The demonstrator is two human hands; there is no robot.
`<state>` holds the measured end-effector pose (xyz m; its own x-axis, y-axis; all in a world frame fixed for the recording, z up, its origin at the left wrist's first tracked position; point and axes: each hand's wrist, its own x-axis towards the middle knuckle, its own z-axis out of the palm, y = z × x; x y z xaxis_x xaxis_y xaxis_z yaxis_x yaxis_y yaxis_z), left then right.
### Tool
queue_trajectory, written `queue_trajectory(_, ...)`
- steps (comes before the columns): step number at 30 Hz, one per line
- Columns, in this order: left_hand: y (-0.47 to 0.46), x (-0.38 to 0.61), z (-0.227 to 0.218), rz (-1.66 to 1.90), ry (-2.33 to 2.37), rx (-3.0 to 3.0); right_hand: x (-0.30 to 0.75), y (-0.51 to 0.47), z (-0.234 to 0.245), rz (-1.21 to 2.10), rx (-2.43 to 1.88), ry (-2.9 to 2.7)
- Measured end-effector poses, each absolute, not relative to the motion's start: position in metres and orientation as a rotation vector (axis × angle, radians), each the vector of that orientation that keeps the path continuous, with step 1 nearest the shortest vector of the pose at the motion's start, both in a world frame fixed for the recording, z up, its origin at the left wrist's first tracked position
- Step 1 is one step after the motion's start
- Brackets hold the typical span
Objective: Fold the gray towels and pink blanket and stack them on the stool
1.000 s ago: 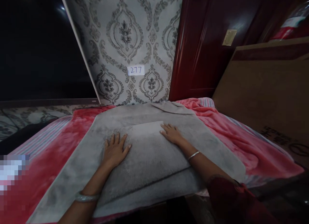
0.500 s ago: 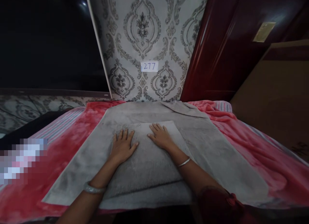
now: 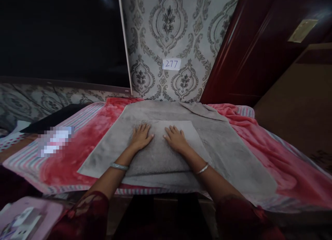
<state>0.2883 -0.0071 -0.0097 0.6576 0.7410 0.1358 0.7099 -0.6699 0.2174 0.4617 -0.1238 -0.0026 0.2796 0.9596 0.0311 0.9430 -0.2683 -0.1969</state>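
A folded piece of grey plush cloth lies flat in the middle, on top of a larger spread of the same grey cloth. My left hand rests palm down on the upper left part of the folded piece, fingers spread. On its upper right part lies my right hand, also flat with fingers apart. Neither hand grips anything. Near the back right, a corner of the larger cloth is turned over in a loose fold.
Beneath the grey cloth is a red blanket over a striped cover. A dark screen stands at the back left, patterned wallpaper behind. A cardboard box is on the right, a pink tray-like object at lower left.
The camera view has shifted, showing more of the lower left and the near edge. My right hand sits slightly lower on the folded cloth, and both hands stay flat on it.
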Motion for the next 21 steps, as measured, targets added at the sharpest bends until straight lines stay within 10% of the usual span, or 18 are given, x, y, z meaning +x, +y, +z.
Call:
queue_trajectory(9, -0.060, 0.233, -0.031, 0.451, 0.983, 2.852, 0.371, -0.173, -0.023, 0.086, -2.049, -1.968)
queue_trajectory(21, -0.061, 0.231, -0.046, 0.468, 0.995, 2.819, 0.514, -0.277, -0.079, -0.186, -2.450, -1.363)
